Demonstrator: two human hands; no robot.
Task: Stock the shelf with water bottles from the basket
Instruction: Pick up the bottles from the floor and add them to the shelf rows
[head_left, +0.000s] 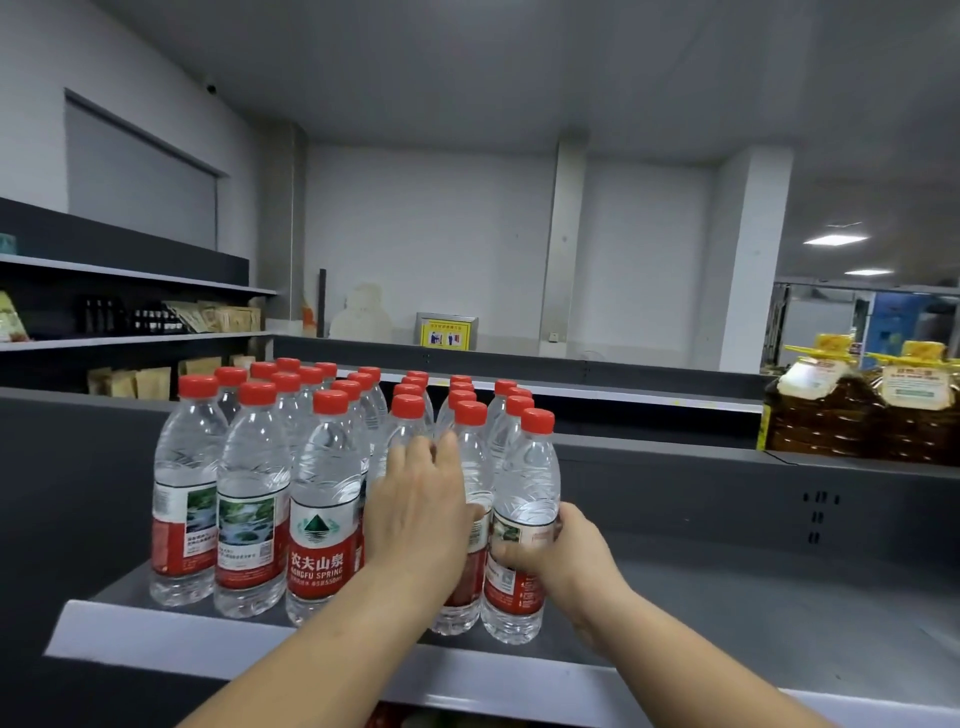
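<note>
1. Both forearms reach over the shelf (727, 597) edge.
2. Right hand (558, 551) is clamped on the front-right bottle (522, 519), upright on the shelf.
3. Left hand (415, 514), fingers spread flat, presses a neighbouring bottle and hides it.
4. Red-capped rows (291, 467) crowd the left; oil jugs (857, 410) stand far right.

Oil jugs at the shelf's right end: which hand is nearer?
Right. The right hand grips the rightmost front bottle, well left of the oil jugs; the left hand lies farther left.
</note>
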